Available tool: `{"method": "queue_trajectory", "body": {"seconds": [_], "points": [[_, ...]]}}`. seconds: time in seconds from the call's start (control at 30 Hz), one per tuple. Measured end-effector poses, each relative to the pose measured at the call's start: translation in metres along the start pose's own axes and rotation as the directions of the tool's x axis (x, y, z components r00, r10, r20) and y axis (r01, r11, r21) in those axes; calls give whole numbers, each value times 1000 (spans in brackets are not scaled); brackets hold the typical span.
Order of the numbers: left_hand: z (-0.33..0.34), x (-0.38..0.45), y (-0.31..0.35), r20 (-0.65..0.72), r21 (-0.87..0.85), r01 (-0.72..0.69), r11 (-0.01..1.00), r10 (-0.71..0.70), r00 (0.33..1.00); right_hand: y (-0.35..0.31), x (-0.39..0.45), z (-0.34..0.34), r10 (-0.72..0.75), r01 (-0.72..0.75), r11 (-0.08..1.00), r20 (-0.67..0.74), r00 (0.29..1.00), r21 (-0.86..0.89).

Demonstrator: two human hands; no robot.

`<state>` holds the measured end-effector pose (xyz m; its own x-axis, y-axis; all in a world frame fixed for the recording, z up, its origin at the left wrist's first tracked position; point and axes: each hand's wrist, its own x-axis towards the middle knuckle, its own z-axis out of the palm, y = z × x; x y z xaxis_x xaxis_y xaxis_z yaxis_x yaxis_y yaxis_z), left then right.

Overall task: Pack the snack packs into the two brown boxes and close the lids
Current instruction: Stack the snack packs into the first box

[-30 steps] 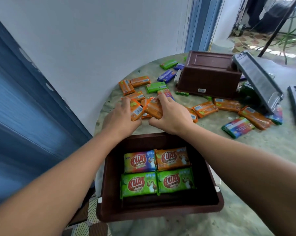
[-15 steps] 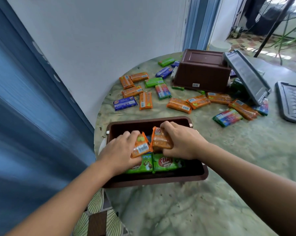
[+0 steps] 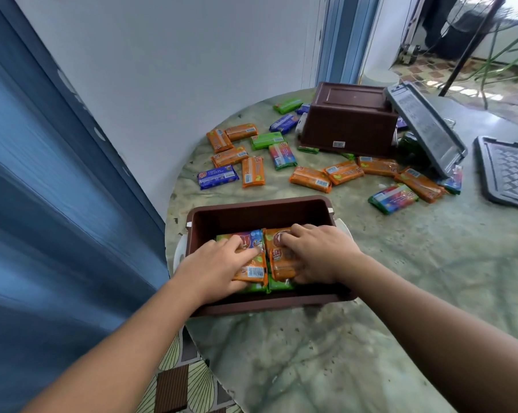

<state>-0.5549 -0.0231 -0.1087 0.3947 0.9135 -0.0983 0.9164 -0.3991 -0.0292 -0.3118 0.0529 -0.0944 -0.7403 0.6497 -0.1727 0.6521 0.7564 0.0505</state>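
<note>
An open brown box (image 3: 257, 207) sits at the near left edge of the table, with green, multicolour and orange snack packs inside. Both hands are down in it. My left hand (image 3: 216, 266) presses an orange snack pack (image 3: 253, 270) flat onto the packs below. My right hand (image 3: 318, 253) holds another orange pack (image 3: 281, 263) down beside it. A second brown box (image 3: 348, 126) lies upside down at the back. A grey lid (image 3: 424, 126) leans against that box, and another grey lid (image 3: 508, 171) lies flat at the right edge.
Several loose packs, orange, green and blue (image 3: 218, 176), lie scattered on the round marbled table (image 3: 386, 278) between the two boxes. A white wall and blue curtain close off the left. A doorway with a dark stand opens at the back right.
Both hands carried orange packs from the table pile into the near box and lowered them flat onto the packs inside. The view pulled back from the table.
</note>
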Motion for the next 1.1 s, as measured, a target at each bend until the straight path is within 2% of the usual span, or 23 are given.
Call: {"method": "queue_trajectory", "body": {"seconds": [0.17, 0.33, 0.43, 0.5, 0.57, 0.63, 0.73, 0.9, 1.1], "points": [[3, 0, -2, -89, -48, -47, 998, 42, 995, 0, 0, -2, -4, 5, 1000, 29, 1000, -4], [9, 1, -4, -149, -12, -106, 994, 103, 983, -2, -1, -4, -5, 5, 1000, 47, 999, -9], [8, 0, -5, -170, -49, -91, 995, 81, 982, -2, -1, -4, 4, -3, 1000, 53, 999, -11], [5, -2, -3, -150, -105, -49, 993, 33, 988, -1, -1, -3, 7, -7, 1000, 51, 999, -5], [1, -2, -2, -67, -204, 47, 978, -62, 996, -1, 0, -3, 9, -9, 1000, 49, 999, 1], [0, -1, -2, 10, -221, 112, 969, -113, 994, -1, 0, -2, 12, -12, 1000, 43, 999, 4], [-3, 2, -1, 72, -155, 122, 980, -112, 991, -1, 1, -1, 13, -14, 1000, 43, 999, 20], [-4, 5, 1, 64, -65, 92, 994, -88, 994, 0, 1, 0, 16, -16, 1000, 48, 999, 19], [1, 2, -2, 102, -50, 89, 995, -84, 991, 0, 0, 2, 13, -14, 1000, 38, 999, 13]]}}
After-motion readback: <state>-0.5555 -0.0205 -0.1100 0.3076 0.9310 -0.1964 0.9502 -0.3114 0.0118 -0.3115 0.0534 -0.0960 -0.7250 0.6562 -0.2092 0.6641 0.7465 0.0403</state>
